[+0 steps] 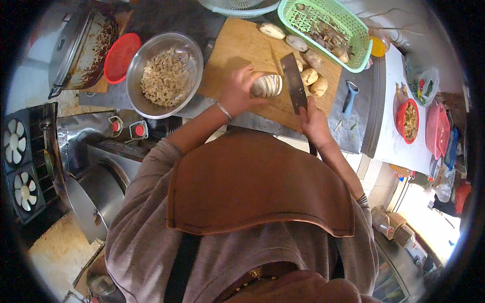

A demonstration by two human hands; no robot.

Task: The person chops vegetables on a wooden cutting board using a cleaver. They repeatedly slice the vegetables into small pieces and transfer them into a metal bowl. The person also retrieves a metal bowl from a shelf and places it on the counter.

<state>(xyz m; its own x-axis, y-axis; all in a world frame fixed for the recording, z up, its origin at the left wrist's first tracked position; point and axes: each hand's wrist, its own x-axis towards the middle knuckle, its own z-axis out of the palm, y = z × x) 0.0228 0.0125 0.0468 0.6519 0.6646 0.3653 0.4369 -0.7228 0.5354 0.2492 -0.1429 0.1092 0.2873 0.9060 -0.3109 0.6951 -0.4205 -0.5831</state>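
Observation:
On a wooden cutting board (231, 45), my left hand (240, 89) holds a sliced pale root vegetable (267, 86), its slices fanned toward the right. My right hand (315, 123) grips a cleaver (294, 81), whose dark, wide blade is over the board, apart from the slices. Several whole pale roots (319, 86) lie to the right of the blade. Two cut pieces, one a long pale half (272, 31), rest near the board's far edge.
Left of the board stands a steel bowl (195, 57) of chopped food, beside a red plastic lid (122, 57) and a large pot (81, 53). A green basket (322, 57) of scraps overhangs the board's far right corner. A blue peeler (350, 96) lies on the right.

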